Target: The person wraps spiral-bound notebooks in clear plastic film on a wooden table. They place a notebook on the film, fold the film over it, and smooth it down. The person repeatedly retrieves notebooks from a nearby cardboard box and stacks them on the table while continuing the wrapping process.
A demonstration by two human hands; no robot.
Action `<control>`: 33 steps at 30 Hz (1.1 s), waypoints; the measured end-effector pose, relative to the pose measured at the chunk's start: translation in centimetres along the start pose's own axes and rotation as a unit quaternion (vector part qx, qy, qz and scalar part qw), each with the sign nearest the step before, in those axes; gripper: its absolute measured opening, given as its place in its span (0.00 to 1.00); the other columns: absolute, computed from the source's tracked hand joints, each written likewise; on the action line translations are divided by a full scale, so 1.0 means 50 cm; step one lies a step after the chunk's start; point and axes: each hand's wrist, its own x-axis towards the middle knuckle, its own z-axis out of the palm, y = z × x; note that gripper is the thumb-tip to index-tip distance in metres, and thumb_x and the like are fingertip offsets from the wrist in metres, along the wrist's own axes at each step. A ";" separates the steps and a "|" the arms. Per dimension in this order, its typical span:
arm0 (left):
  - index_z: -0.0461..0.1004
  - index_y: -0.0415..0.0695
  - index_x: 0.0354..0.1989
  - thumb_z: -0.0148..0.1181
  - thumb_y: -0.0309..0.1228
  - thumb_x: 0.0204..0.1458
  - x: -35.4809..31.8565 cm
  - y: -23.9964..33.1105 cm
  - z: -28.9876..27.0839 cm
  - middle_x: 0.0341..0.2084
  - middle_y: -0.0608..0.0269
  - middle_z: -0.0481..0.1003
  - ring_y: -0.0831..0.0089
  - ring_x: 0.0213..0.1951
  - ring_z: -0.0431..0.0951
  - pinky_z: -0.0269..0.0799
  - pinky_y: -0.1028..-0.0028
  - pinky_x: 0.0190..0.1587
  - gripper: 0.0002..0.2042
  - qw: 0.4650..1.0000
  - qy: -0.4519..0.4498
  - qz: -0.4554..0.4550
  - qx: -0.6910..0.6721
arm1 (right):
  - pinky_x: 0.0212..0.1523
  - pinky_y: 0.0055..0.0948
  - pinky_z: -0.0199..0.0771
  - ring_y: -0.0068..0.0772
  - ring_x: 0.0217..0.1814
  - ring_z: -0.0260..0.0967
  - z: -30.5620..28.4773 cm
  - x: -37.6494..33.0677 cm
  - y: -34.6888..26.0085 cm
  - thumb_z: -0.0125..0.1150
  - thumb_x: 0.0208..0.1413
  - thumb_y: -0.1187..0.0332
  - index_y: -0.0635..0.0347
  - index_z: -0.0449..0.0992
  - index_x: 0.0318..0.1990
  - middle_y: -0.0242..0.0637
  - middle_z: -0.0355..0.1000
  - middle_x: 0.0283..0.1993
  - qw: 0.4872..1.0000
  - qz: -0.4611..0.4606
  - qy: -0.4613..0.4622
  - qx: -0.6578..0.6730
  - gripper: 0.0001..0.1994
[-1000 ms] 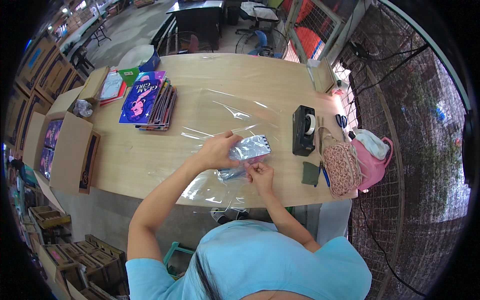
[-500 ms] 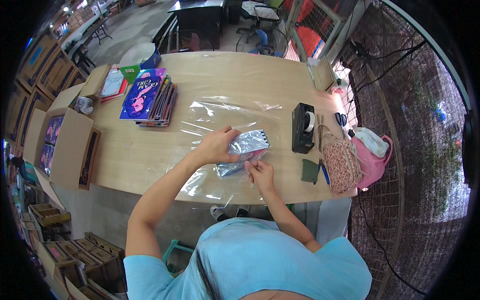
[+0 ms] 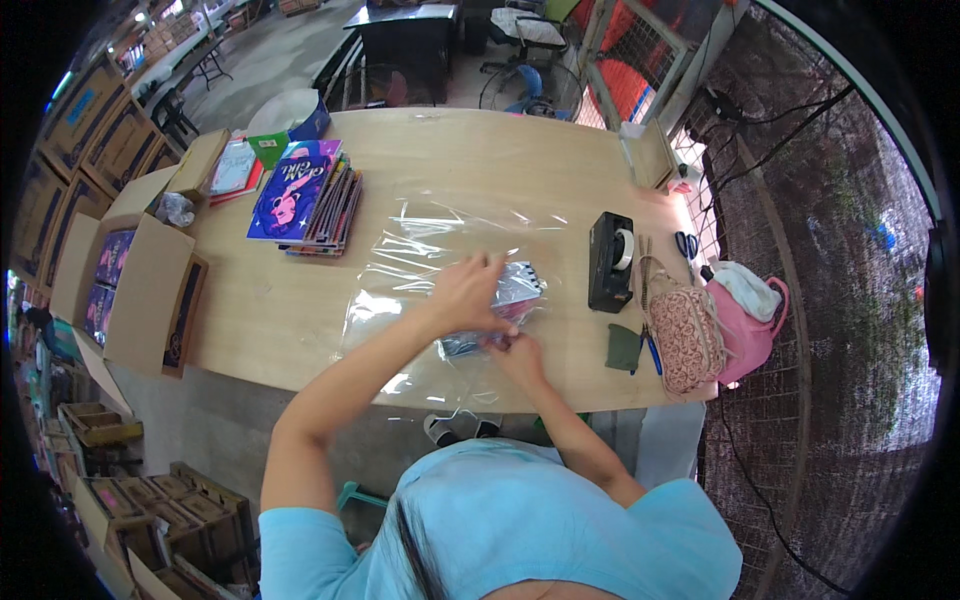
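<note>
Book (image 3: 520,285) mostly hidden under left hand (image 3: 465,295); right hand (image 3: 515,350) grip pinching plastic wrap (image 3: 420,240).

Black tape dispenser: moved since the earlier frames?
No. The black tape dispenser sits at the same spot beside the pink woven pouch, near the wooden table's right edge.

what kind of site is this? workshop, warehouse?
Likely a small warehouse packing station. A stack of books sits on a long wooden table, open cardboard boxes hold more copies, and a tape dispenser stands beside the clear plastic sheet being wrapped around a book.
</note>
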 end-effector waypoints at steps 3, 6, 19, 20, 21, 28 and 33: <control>0.66 0.40 0.52 0.70 0.46 0.38 0.004 0.038 -0.005 0.40 0.46 0.74 0.51 0.43 0.76 0.73 0.60 0.44 0.34 0.999 0.028 -0.024 -0.039 | 0.30 0.39 0.76 0.39 0.33 0.74 0.087 -0.022 0.055 0.66 0.48 0.48 0.59 0.74 0.46 0.37 0.75 0.39 0.894 0.070 -0.365 0.251 0.26; 0.62 0.39 0.56 0.74 0.40 0.35 -0.048 -0.006 0.003 0.45 0.48 0.73 0.55 0.48 0.75 0.70 0.62 0.50 0.39 0.951 0.109 -0.120 -0.264 | 0.39 0.43 0.78 0.44 0.52 0.70 0.095 -0.059 0.014 0.65 0.51 0.57 0.60 0.63 0.59 0.42 0.68 0.54 0.643 0.215 -0.321 0.661 0.30; 0.39 0.43 0.68 0.77 0.37 0.30 -0.174 -0.095 0.178 0.66 0.42 0.48 0.53 0.68 0.48 0.46 0.58 0.67 0.58 0.895 0.228 -0.034 -0.381 | 0.59 0.35 0.66 0.35 0.61 0.61 -0.072 0.019 0.093 0.79 0.29 0.71 0.59 0.62 0.59 0.43 0.62 0.60 0.969 -0.085 -0.036 0.228 0.44; 0.42 0.45 0.69 0.77 0.37 0.30 -0.190 -0.085 0.121 0.66 0.43 0.48 0.53 0.68 0.47 0.45 0.55 0.67 0.57 0.911 0.271 0.012 -0.311 | 0.61 0.36 0.64 0.38 0.64 0.58 -0.112 -0.009 0.037 0.80 0.28 0.69 0.59 0.61 0.60 0.44 0.57 0.64 0.966 -0.121 -0.021 0.226 0.45; 0.44 0.48 0.69 0.77 0.38 0.29 -0.193 -0.079 0.058 0.66 0.44 0.47 0.53 0.68 0.46 0.44 0.53 0.67 0.56 0.916 0.316 0.065 -0.237 | 0.63 0.38 0.62 0.41 0.67 0.54 -0.157 -0.023 -0.022 0.80 0.26 0.68 0.59 0.61 0.60 0.45 0.52 0.68 0.961 -0.164 -0.002 0.221 0.47; 0.73 0.48 0.17 0.67 0.32 0.33 -0.105 -0.048 -0.176 0.62 0.64 0.60 0.60 0.68 0.50 0.38 0.42 0.67 0.07 0.950 0.087 0.262 0.144 | 0.64 0.65 0.48 0.57 0.73 0.40 -0.332 -0.003 -0.300 0.77 0.29 0.62 0.49 0.63 0.60 0.45 0.48 0.68 0.874 -0.377 -0.004 -0.306 0.43; 0.69 0.49 0.49 0.75 0.39 0.27 -0.119 -0.075 -0.192 0.61 0.54 0.59 0.60 0.67 0.52 0.43 0.50 0.67 0.34 0.935 0.184 0.207 -0.221 | 0.67 0.56 0.47 0.51 0.72 0.45 -0.395 0.020 -0.250 0.67 0.46 0.63 0.59 0.70 0.40 0.44 0.60 0.62 0.866 -0.478 0.028 -0.143 0.17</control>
